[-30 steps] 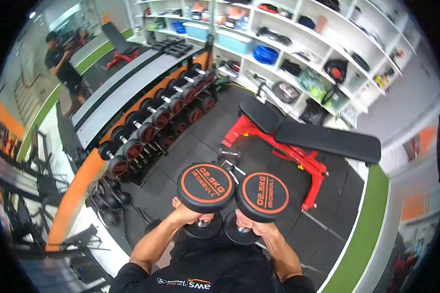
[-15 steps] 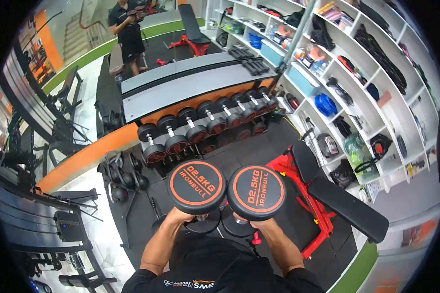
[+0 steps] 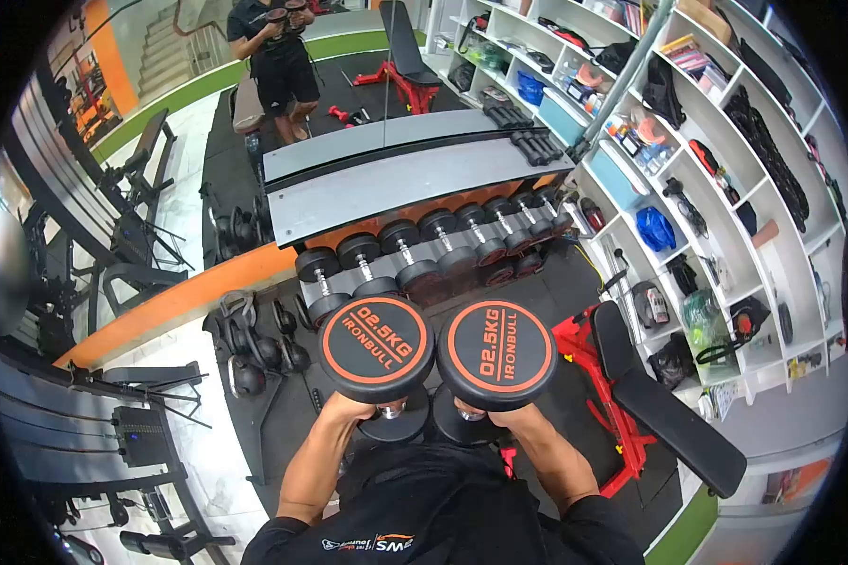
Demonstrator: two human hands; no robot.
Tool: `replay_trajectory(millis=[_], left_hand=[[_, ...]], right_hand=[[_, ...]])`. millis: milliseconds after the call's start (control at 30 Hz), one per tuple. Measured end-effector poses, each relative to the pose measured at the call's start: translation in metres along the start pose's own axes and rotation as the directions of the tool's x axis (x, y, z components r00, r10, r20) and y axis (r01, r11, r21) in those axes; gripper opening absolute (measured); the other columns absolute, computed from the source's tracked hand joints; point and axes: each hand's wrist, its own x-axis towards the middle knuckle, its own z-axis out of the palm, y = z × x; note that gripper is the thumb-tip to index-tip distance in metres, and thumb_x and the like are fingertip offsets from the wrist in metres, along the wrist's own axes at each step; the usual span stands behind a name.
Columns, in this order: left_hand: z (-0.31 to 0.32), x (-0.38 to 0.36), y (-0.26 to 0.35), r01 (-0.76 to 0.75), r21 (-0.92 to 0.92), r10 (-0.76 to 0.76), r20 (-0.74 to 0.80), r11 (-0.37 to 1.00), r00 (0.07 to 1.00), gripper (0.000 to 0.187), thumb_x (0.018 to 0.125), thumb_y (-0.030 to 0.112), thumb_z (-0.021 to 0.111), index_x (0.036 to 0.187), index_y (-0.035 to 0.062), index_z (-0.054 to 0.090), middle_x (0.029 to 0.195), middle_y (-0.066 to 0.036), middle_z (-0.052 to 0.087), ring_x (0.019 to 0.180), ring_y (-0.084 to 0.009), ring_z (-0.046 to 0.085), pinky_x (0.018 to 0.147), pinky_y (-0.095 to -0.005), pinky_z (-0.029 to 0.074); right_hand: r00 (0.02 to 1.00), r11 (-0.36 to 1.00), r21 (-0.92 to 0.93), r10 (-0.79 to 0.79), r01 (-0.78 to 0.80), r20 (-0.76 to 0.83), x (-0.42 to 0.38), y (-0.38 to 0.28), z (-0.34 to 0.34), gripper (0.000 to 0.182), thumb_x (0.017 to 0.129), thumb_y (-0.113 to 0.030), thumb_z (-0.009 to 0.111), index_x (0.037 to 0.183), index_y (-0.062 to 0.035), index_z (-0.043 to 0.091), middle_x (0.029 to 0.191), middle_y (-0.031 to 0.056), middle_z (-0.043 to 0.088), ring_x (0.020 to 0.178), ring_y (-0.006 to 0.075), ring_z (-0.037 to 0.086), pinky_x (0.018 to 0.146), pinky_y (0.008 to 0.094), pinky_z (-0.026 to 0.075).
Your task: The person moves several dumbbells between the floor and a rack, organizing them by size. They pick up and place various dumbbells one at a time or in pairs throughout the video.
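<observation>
Two black dumbbells with orange rings, marked 02.5KG IRONBULL, stand upright side by side in front of my chest. My left hand (image 3: pixel 350 408) is closed round the handle of the left dumbbell (image 3: pixel 377 350). The handle of the right dumbbell (image 3: pixel 497 356) is in my right hand (image 3: pixel 511 416), also closed. The upper heads cover most of my fingers. Below my hands the lower heads show in part, close to my black shirt (image 3: pixel 443 504).
Ahead is a dumbbell rack (image 3: pixel 415 184) with several dumbbells, before a mirror. A red-framed black bench (image 3: pixel 674 414) stands at right, beside white shelves (image 3: pixel 773 282) full of gear. Kettlebells (image 3: pixel 248 377) sit on the floor at left, near a cable machine (image 3: pixel 141 438).
The view has turned, so the rack, shelves and mirror reflection sit farther right and lower. Both dumbbells stay in my hands in front of my chest, with the upper heads slightly higher in view.
</observation>
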Motion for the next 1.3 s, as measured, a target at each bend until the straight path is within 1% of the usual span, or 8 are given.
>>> replay_trajectory(millis=[167, 200, 333, 633, 733, 1000, 1233, 1300], left_hand=[[-0.022, 0.009, -0.003, 0.006, -0.061, -0.003, 0.055, 0.998, 0.998, 0.01, 0.086, 0.003, 0.067, 0.095, 0.001, 0.062, 0.069, -0.007, 0.059, 0.05, -0.0129, 0.05, 0.047, -0.0265, 0.041], [-0.009, 0.011, 0.009, 0.048, 0.074, -0.042, -0.079, 0.996, 0.996, 0.008, 0.085, 0.003, 0.068, 0.091, 0.0026, 0.062, 0.064, -0.005, 0.056, 0.048, -0.0123, 0.048, 0.047, -0.0286, 0.042], [-0.023, 0.038, 0.01, 0.165, 0.003, -0.165, -0.037, 0.986, 0.986, 0.004, 0.088, 0.004, 0.064, 0.091, 0.0022, 0.062, 0.061, -0.004, 0.054, 0.047, -0.0116, 0.048, 0.046, -0.0276, 0.041], [-0.035, 0.149, 0.015, 0.249, 0.02, -0.25, 0.137, 0.968, 0.959, 0.023, 0.099, 0.019, 0.055, 0.093, -0.0016, 0.063, 0.052, 0.0, 0.044, 0.04, -0.0081, 0.036, 0.041, -0.0223, 0.029], [-0.025, 0.218, 0.019, 0.302, 0.076, -0.311, 0.172, 0.95, 0.935, 0.025, 0.099, 0.02, 0.054, 0.089, -0.0015, 0.062, 0.051, 0.001, 0.042, 0.04, -0.0074, 0.035, 0.041, -0.0219, 0.028], [-0.014, 0.342, -0.002, 0.398, 0.101, -0.41, 0.284, 0.912, 0.867, 0.023, 0.098, 0.017, 0.055, 0.091, -0.0027, 0.063, 0.05, 0.001, 0.043, 0.041, -0.0082, 0.037, 0.044, -0.0232, 0.033], [-0.018, 0.403, -0.016, 0.392, 0.08, -0.397, 0.295, 0.917, 0.869, 0.032, 0.101, 0.024, 0.047, 0.092, -0.0045, 0.061, 0.053, -0.002, 0.047, 0.041, -0.009, 0.04, 0.042, -0.0248, 0.035], [-0.013, 0.418, -0.01, 0.406, 0.055, -0.405, 0.28, 0.912, 0.871, 0.031, 0.101, 0.023, 0.046, 0.086, -0.002, 0.057, 0.054, -0.003, 0.046, 0.041, -0.0094, 0.039, 0.041, -0.0246, 0.034]], right_hand=[[0.999, 0.999, -0.029, 0.045, -0.044, 0.031, 0.02, -0.003, 0.0, 0.019, 0.099, -0.017, 0.051, 0.084, -0.0053, 0.053, 0.056, -0.0016, 0.039, 0.048, 0.0082, 0.037, 0.046, 0.0233, 0.032], [0.999, 0.999, -0.035, 0.039, -0.038, 0.024, 0.023, 0.004, -0.003, 0.02, 0.099, -0.017, 0.051, 0.083, -0.0055, 0.053, 0.055, -0.0018, 0.038, 0.048, 0.0081, 0.036, 0.046, 0.0232, 0.031], [0.944, 0.9, 0.298, 0.329, -0.319, 0.017, 0.047, -0.007, -0.006, 0.025, 0.1, -0.02, 0.048, 0.081, -0.0054, 0.054, 0.054, -0.0014, 0.039, 0.045, 0.0082, 0.035, 0.045, 0.0232, 0.031], [0.969, 0.851, 0.474, 0.248, -0.226, 0.017, 0.112, 0.013, -0.066, 0.007, 0.094, -0.001, 0.054, 0.091, -0.0048, 0.059, 0.066, 0.0014, 0.052, 0.053, 0.0084, 0.043, 0.047, 0.0237, 0.032], [0.945, 0.942, 0.303, 0.222, -0.144, -0.24, 0.143, 0.011, -0.094, 0.022, 0.1, -0.016, 0.046, 0.085, -0.0035, 0.056, 0.055, -0.0015, 0.041, 0.046, 0.0073, 0.036, 0.047, 0.0222, 0.032], [0.908, 0.95, 0.241, 0.269, -0.196, -0.322, 0.184, 0.018, -0.181, 0.018, 0.099, -0.013, 0.045, 0.085, -0.006, 0.053, 0.057, -0.0017, 0.04, 0.049, 0.0077, 0.034, 0.049, 0.0235, 0.029], [0.865, 0.966, -0.059, 0.196, -0.251, -0.462, 0.193, 0.054, -0.233, 0.014, 0.088, -0.001, 0.062, 0.102, -0.0036, 0.065, 0.094, 0.0054, 0.063, 0.083, 0.0166, 0.055, 0.074, 0.0308, 0.045], [0.844, 0.966, -0.101, 0.154, -0.238, -0.514, 0.22, 0.03, -0.226, 0.006, 0.09, -0.003, 0.057, 0.087, -0.0057, 0.06, 0.072, 0.0026, 0.054, 0.062, 0.0124, 0.046, 0.057, 0.0265, 0.036]])
